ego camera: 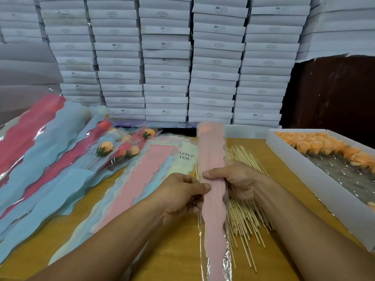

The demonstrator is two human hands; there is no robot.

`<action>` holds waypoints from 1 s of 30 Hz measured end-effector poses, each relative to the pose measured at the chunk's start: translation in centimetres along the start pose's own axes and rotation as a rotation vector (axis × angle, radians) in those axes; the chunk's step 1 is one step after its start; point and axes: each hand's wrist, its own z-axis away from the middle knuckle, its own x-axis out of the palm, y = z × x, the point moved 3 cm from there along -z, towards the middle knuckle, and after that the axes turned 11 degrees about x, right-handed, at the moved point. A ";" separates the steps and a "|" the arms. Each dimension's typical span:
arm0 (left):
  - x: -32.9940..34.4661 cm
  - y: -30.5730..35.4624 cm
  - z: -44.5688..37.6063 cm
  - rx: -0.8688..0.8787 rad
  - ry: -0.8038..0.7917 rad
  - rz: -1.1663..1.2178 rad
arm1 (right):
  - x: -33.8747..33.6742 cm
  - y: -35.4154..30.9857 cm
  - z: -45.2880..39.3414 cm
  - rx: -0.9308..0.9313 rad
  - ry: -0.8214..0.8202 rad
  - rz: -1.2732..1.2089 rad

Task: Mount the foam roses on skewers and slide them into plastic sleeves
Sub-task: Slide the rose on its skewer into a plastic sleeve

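**Inspector:** Begin at the far left of the left hand.

**Assistant:** Well to the left of the left hand (pixel 182 191), long red and pale blue plastic sleeves (pixel 40 142) lie fanned on the wooden tabletop (pixel 178 250). Nearer that hand, beyond it and to the left, finished roses in sleeves (pixel 113 149) lie in a loose heap; orange blooms show through, and two sleeves read "LOVE YOU". Just left of the hand is a flat stack of empty sleeves (pixel 150 171), pink on top.

**Inspector:** The hands?

**Assistant:** Both grip one pink sleeve (pixel 213 179), which runs lengthwise between them. The left hand pinches its left edge, thumb on top, fingers curled beneath. The right hand (pixel 235 179) holds the right side, thumb laid across the top, fingers curled under. An orange foam rose (pixel 204 128) shows faintly through the sleeve's far end, well beyond both hands. I cannot make out its skewer.

**Inspector:** To the right?

**Assistant:** Bamboo skewers (pixel 247 216) lie loose on the tabletop under and just right of the right hand. Further right, apart from it, a white tray (pixel 304 179) holds orange foam roses (pixel 316 142) at its far end.

**Inspector:** Behind?

**Assistant:** Stacked white boxes (pixel 166 57), well beyond both hands.
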 end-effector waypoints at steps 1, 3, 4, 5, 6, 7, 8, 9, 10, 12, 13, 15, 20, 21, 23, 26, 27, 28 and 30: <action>0.0 0.0 0.0 0.006 0.009 0.005 | 0.1 0.0 0.0 0.001 0.001 -0.006; -0.1 0.1 0.0 0.022 0.025 0.008 | 0.3 -0.2 0.2 0.001 0.002 -0.023; -0.2 0.2 0.0 0.031 0.031 0.008 | 0.4 -0.2 0.2 0.001 0.005 -0.032; -0.2 0.3 0.0 0.041 0.032 0.009 | 0.4 -0.2 0.2 0.001 0.014 -0.038; -0.3 0.5 0.0 0.050 0.032 0.011 | 0.3 -0.3 0.1 -0.002 0.029 -0.042; -0.5 0.6 0.1 0.057 0.032 0.011 | 0.2 -0.3 0.0 -0.001 0.041 -0.051; -0.7 0.8 0.2 0.064 0.035 0.007 | 0.1 -0.3 -0.2 0.008 0.054 -0.064; -0.9 1.0 0.2 0.070 0.041 -0.001 | -0.1 -0.3 -0.3 0.019 0.069 -0.076; -1.3 1.2 0.3 0.078 0.049 -0.013 | -0.3 -0.3 -0.5 0.027 0.082 -0.085; -2.1 1.7 0.3 0.094 0.061 -0.039 | -0.7 -0.3 -0.7 0.043 0.095 -0.085; -2.5 1.9 0.4 0.098 0.066 -0.051 | -0.7 -0.3 -0.7 0.049 0.093 -0.078; -3.4 2.2 0.4 0.101 0.077 -0.075 | -0.7 -0.3 -0.7 0.058 0.077 -0.053; -6.1 2.8 0.5 0.127 0.127 -0.125 | -0.8 -0.2 -0.7 0.055 0.053 -0.025; -6.7 3.0 0.5 0.134 0.136 -0.135 | -0.8 -0.2 -0.7 0.055 0.051 -0.024; -7.8 3.2 0.5 0.149 0.161 -0.152 | -0.8 -0.2 -0.7 0.054 0.052 -0.021; -9.5 3.5 0.6 0.163 0.202 -0.163 | -0.8 -0.2 -0.6 0.049 0.048 -0.007; -10.1 3.5 0.6 0.164 0.213 -0.162 | -0.8 -0.2 -0.5 0.046 0.046 -0.001; -10.6 3.6 0.7 0.164 0.227 -0.159 | -0.8 -0.2 -0.5 0.044 0.043 0.006; -11.8 3.5 0.8 0.166 0.254 -0.156 | -0.8 -0.2 -0.5 0.043 0.035 0.020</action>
